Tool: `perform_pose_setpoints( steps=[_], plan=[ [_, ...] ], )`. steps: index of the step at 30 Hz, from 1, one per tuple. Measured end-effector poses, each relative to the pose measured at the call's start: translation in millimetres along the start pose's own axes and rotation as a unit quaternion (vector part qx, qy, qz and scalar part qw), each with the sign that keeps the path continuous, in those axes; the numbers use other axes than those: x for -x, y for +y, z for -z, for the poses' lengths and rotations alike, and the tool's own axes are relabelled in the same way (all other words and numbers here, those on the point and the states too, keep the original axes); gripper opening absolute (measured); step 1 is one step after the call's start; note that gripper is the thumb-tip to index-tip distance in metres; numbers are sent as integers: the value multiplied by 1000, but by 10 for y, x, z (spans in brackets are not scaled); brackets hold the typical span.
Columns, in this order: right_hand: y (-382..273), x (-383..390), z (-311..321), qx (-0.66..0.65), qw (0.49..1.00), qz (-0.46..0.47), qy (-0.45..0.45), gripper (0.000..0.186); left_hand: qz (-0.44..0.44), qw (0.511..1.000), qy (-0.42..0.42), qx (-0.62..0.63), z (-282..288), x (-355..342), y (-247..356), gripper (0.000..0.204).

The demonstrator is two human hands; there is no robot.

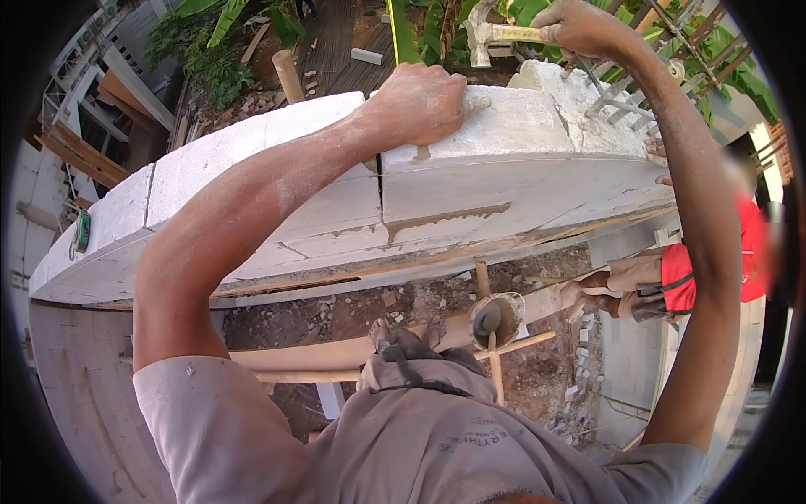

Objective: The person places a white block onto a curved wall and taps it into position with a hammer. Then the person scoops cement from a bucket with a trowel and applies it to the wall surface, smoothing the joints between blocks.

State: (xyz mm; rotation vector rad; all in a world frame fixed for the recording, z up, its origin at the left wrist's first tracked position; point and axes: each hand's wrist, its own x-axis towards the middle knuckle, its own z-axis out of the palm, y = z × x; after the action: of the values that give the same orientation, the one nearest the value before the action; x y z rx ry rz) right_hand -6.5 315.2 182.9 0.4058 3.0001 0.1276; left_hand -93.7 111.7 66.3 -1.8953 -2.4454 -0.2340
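A claw hammer (504,34) is raised above the far side of the wall, toward the upper right, its pale handle wrapped by the closed fingers of the person's right hand (586,30). Lower and to the left, the left hand (420,102) is curled into a fist at the top of the white block wall (512,122); a small greyish piece (478,103) shows at its thumb side, though whether the fingers grip it cannot be told. Metal bars (625,105) stand near the wall's right part, and a green tape measure (81,232) lies on its left end. Below, a bucket (513,307) sits near the person's feet beside a wooden plank (294,359), while a co-worker in red (678,279) is at the right.
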Motion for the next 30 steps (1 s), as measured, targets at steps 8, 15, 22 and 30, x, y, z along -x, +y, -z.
perform_pose_setpoints(
  steps=[8, 15, 22, 30],
  plan=[
    [133, 860, -292, -227, 921, -57, 312, 33, 12, 1000, 6, 4, -17, -20, -9, 36],
    [4, 1628, -320, -543, 768, -126, 315, 29, 48, 999, -22, -10, -28, -39, -46, 40],
    [296, 1818, -948, -277, 940, -55, 191, 30, 40, 999, 13, -5, 3, -28, 13, 36],
    [-47, 1840, -646, -575, 749, -194, 266, 31, 62, 998, -28, -13, -12, -38, -9, 40]
  ],
)
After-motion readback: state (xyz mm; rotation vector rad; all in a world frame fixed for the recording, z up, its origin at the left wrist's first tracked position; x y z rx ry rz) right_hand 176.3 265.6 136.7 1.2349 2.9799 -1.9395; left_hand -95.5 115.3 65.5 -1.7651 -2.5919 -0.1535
